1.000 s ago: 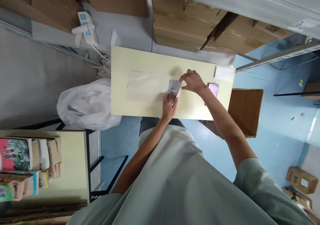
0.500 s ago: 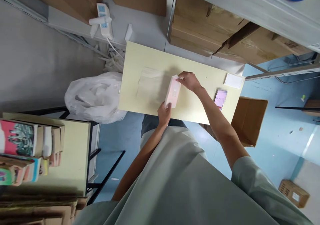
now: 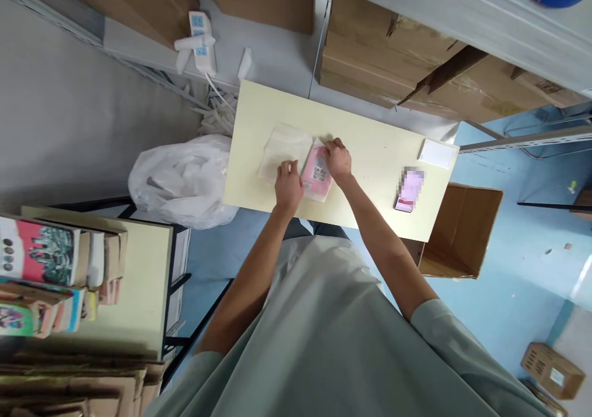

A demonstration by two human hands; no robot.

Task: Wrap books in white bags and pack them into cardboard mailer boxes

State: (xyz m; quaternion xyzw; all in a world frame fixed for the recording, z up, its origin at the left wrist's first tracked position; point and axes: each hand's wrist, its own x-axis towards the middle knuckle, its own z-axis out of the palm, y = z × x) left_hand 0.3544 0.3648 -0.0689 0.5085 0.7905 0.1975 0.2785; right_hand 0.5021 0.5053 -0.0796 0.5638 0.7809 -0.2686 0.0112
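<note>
A pink packet (image 3: 317,175) with a printed label lies flat on the pale yellow table (image 3: 370,158). My right hand (image 3: 337,161) rests on its far right edge, fingers curled over it. My left hand (image 3: 288,185) presses down just left of the packet, on the near corner of a clear plastic bag (image 3: 284,152) that lies flat on the table. The packet's left side sits at the bag's open end; whether it is inside, I cannot tell.
A phone (image 3: 409,189) and a white card (image 3: 435,153) lie at the table's right end. An open cardboard box (image 3: 462,232) stands on the blue floor to the right. A white plastic sack (image 3: 180,179) sits left. Books (image 3: 41,275) are stacked on a near-left table. Cartons line the back.
The pink packet, held up on edge half a second ago, now lies flat by the clear bag. My left hand has moved from its near end onto the bag.
</note>
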